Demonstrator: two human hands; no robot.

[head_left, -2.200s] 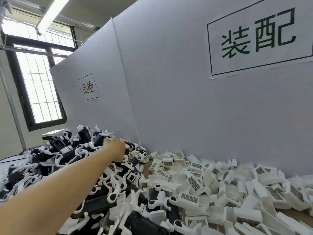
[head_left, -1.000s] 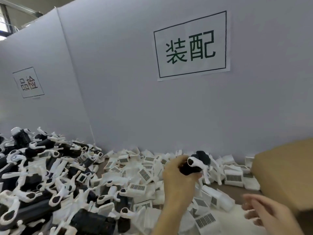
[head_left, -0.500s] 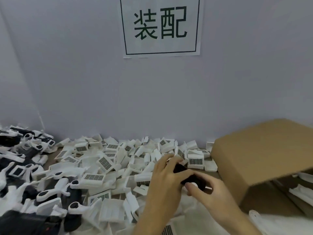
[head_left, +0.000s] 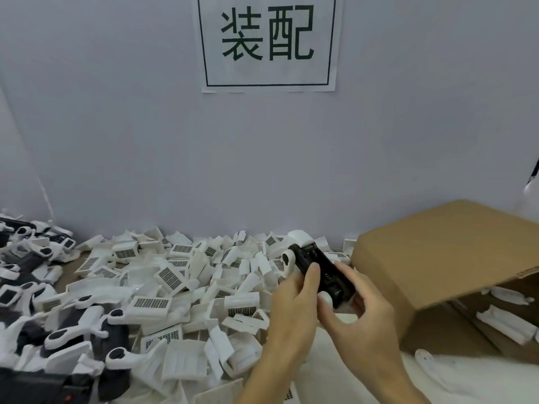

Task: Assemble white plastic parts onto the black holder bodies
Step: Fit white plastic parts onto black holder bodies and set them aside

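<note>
Both hands meet over the middle of the counter, just left of a tipped cardboard box. The left hand grasps a black holder body from its left side, fingers curled onto the top face. The right hand holds the same body from the near right end, thumb pressed against its lower edge and fingers wrapped under and behind. The body is lifted clear of the counter, tilted, its far end pointing up and away toward the wall. A white rounded piece with a dark hole sits at that far end on the left side; a second white part shows just beyond the top, and whether it is attached or lies in the heap behind, cannot tell. Loose white plastic parts, many showing dark grilles, spread across the counter from the wall toward the near edge. At far left, a pile of black-and-white assembled holders. The box lies on its side, opening facing right and near, with white wrapped pieces inside. On the grey partition wall hangs a white sign with two dark green characters in a frame.
</note>
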